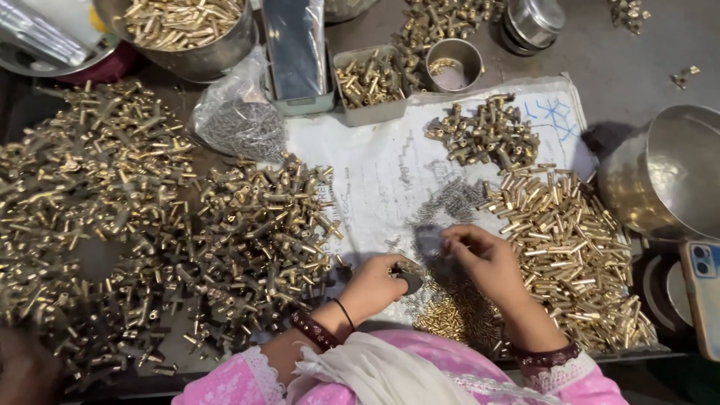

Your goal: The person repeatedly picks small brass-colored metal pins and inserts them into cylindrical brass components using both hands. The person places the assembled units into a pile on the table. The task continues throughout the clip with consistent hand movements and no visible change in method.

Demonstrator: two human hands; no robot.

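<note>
Hands work over white paper [375,180]: left hand [375,289] grips a dark fitting [410,281], right hand [480,259] pinches something small, blurred.

Single head view, looking steeply down, close over cluttered worktable [637,60]

Pink flowered sleeves with white lace cuffs, a cream scarf [375,371], dark bangles and a thin black wrist thread [345,313].

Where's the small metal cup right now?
In the head view, the small metal cup stands at the top centre, just right of the rectangular tray of brass parts, above the white paper sheet.
</note>
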